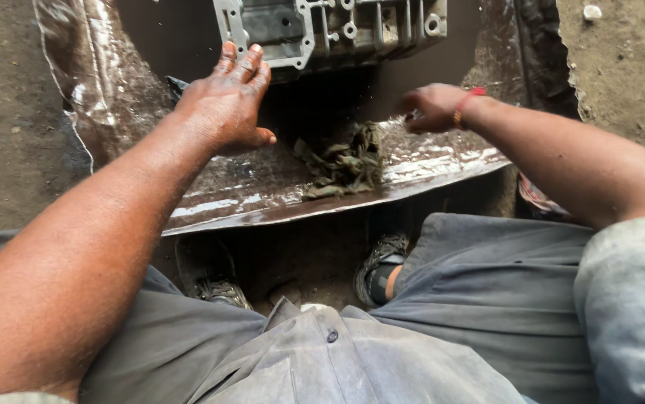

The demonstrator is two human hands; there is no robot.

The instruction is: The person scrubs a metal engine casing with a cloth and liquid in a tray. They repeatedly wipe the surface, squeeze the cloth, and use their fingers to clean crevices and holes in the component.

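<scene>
Two hands over oily metal tray [442,161]. Left hand [225,105] spread flat, fingertips touching grey cast engine part [330,30] at tray's far side. Right hand [431,107] loosely curled, possibly pinching something small; blurred. Crumpled green rag [345,164] between hands. Advice: steady casting with left palm, keep grip firm on slick surface.

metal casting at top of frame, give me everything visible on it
The metal casting is a grey, aluminium-looking housing with ribs, bolt bosses and round holes along its flanged rim, grimy and cut off by the frame's top edge. It sits in a dark, oily tray. The left hand rests fingertips against its near corner; the right hand is apart from it.
</scene>
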